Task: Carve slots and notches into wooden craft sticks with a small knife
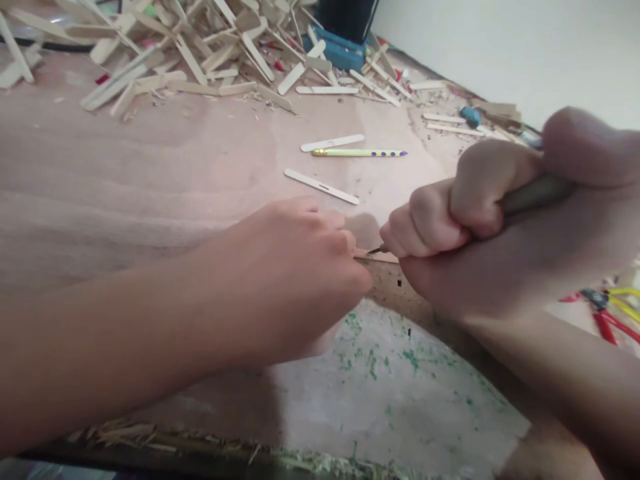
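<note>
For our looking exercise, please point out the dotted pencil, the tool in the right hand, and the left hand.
Dotted pencil (360, 153): head view, middle of its barrel.
Gripped tool (537, 195): head view, exposed part of its handle.
Left hand (313, 267): head view, on its back.

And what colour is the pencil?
The pencil is pale yellow-green with purple spots, seen best in the head view.

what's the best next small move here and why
Probably draw the left hand back slightly before any push: the tool gripped in the right hand has its thin dark tip close to the left fingers, pointing their way.
</note>
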Demonstrator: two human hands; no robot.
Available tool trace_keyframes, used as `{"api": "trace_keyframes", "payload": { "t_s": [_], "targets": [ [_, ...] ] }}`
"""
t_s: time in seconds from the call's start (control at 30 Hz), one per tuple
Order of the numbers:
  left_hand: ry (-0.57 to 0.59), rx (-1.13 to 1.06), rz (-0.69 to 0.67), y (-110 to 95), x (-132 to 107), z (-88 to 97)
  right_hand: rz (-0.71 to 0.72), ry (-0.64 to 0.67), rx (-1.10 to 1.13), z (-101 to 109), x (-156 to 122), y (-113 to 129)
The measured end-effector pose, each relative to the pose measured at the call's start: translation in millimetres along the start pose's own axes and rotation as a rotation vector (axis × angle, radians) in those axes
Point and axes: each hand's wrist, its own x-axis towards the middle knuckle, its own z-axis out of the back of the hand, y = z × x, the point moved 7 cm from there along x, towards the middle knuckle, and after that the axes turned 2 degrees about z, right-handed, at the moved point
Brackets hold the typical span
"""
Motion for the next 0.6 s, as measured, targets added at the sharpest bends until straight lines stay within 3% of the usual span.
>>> {"api": "trace_keyframes", "payload": {
  "t_s": [0.2, 0.33, 0.5, 0.6],
  "targets": [
    [0.005, 0.035, 0.025, 0.7, -2.3, -2.1, 0.014, -0.051, -0.027, 17.1, 5.0, -0.1],
    [-0.048, 0.032, 0.016, 0.3, -2.5, 1.5, -0.019, -0.075, 0.020, 14.5, 2.6, 5.7],
    [-0.073, 0.024, -0.003, -0.2, -1.9, 3.1, 0.064, -0.152, 0.055, 7.9, -3.7, 21.6],
    [-0.071, 0.033, 0.003, -0.3, -2.2, 2.6, -0.057, -0.170, -0.023, 6.9, -3.0, 13.5]
  ]
}}
